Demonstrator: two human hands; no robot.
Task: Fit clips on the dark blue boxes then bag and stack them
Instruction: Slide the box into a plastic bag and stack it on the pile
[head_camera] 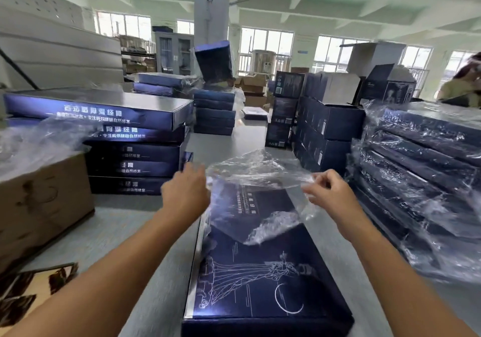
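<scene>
**While a clear bag is held over its far end, a dark blue box lies flat on the table**

While both arms are stretched forward, a dark blue box (263,279) is seen lying flat on the grey table (125,230), directly below the camera, its long side running away from the viewer. White line art and a crescent are printed on its lid. Its far end is covered by a clear plastic bag (256,180), whose mouth is spread wide above the box; the near part of the lid is left bare.

The left edge of the bag is met by the left hand (186,189), seen from the back with fingers curled forward; whether the film is actually gripped there cannot be told. The right edge is pinched by the right hand (326,189), the film being caught between thumb and bent fingers.

Just beyond the left hand, a stack of unbagged blue boxes (125,141) with white lettering on their sides is piled on the table. Beside that stack, at the left edge, a brown cardboard carton (39,201) with loose plastic film on top is placed. To the right, a stack of bagged boxes (421,170) is wrapped in crinkled plastic. Further back, smaller upright dark cartons (322,128) and more blue stacks are set around a white pillar (211,11). A person's shoulder is visible at the far right edge
</scene>
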